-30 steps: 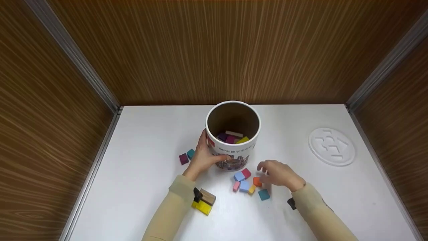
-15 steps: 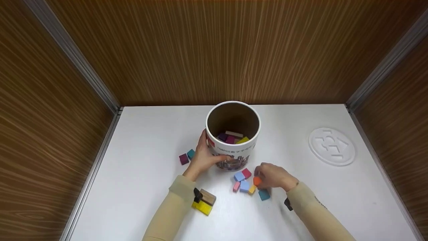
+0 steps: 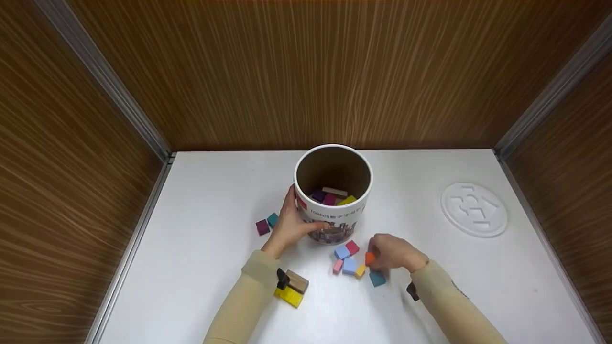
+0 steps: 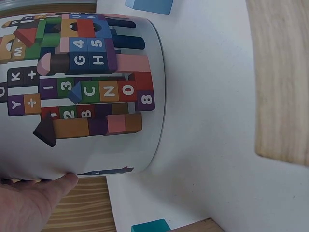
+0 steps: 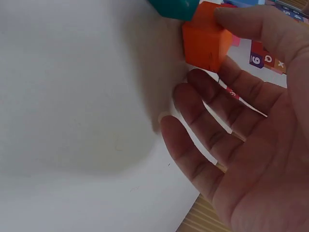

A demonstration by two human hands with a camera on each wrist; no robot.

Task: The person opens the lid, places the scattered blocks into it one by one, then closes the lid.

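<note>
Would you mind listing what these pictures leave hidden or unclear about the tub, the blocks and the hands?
- Tub floor: head view, its near wall hides most blocks inside.
- Orange block: head view, right hand covers its far side.
- Left hand: left wrist view, frame edge cuts off all but a fingertip.
- Teal block: right wrist view, cropped at the top edge.

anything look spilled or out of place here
Nothing looks damaged. Small coloured blocks lie loose on the table outside the tub, which the left hand holds; the right hand pinches an orange block.
</note>
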